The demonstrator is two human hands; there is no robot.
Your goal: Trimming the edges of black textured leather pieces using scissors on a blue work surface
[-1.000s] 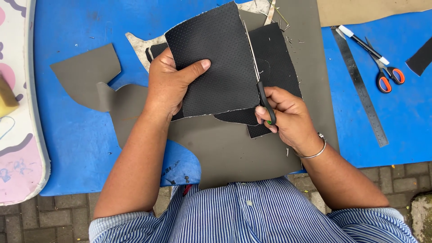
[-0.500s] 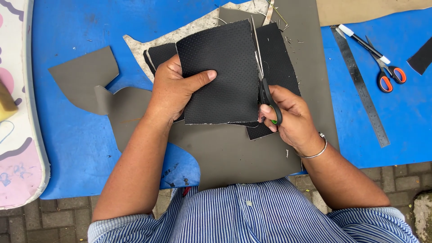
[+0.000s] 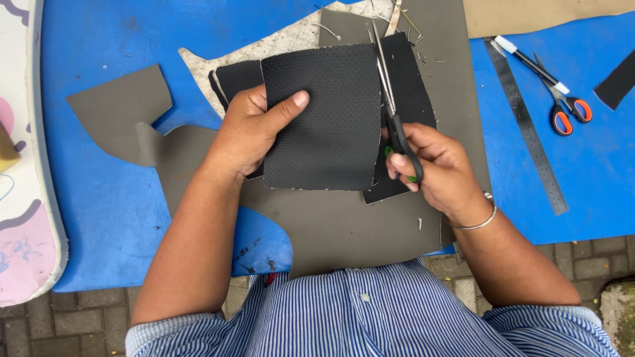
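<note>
Your left hand [image 3: 248, 135] has its grip closed on the black perforated sheet [image 3: 324, 116], thumb pressed across its face and fingers hidden behind. You hold the sheet just above the grey sheet [image 3: 344, 225] that lies on the blue tabletop [image 3: 112, 211]. Your right hand [image 3: 440, 168] is at the perforated sheet's right edge, its grip closed through the handles of the black scissors [image 3: 390, 99]. The blades point away from you along that edge and stand slightly parted. More black pieces [image 3: 410, 86] lie behind the perforated sheet. Well to its right lie a metal ruler [image 3: 529, 135], a pen [image 3: 532, 63] and small orange-handled scissors [image 3: 565, 112].
</note>
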